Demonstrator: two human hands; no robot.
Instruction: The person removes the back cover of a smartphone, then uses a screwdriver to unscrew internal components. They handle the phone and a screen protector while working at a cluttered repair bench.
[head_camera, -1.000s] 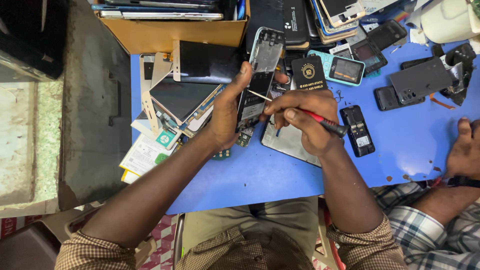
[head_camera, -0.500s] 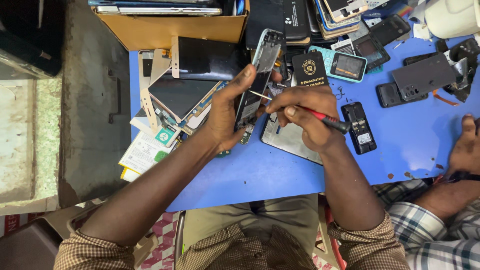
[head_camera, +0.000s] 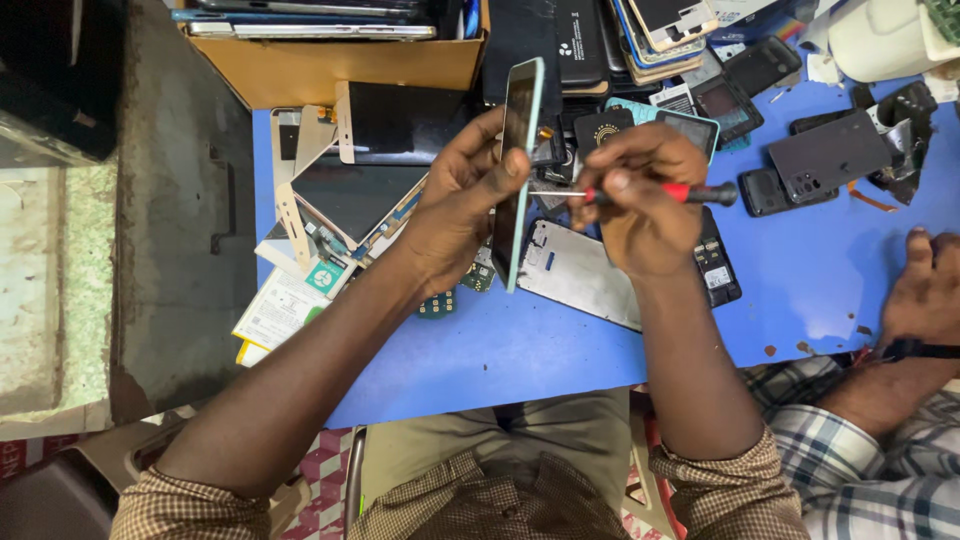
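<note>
My left hand (head_camera: 455, 205) grips a light-blue phone body (head_camera: 517, 165) and holds it on edge above the blue table (head_camera: 560, 345), so only its thin side faces the camera. My right hand (head_camera: 640, 200) holds a small screwdriver (head_camera: 665, 193) with a red shaft and black cap, lying level, its thin metal tip touching the phone's side. Under both hands lies a silver phone back plate (head_camera: 580, 275), with a black battery (head_camera: 715, 265) beside it.
A cardboard box (head_camera: 340, 60) of flat screens stands at the table's back left. Loose screens and papers (head_camera: 330, 220) lie at the left, phones and cases (head_camera: 790, 160) at the back right. Another person's hand (head_camera: 925, 290) and checked sleeve rest at the right edge.
My left hand has turned the phone from facing the camera to standing on edge. The screwdriver has swung from pointing down-right to lying level against the phone's side.
</note>
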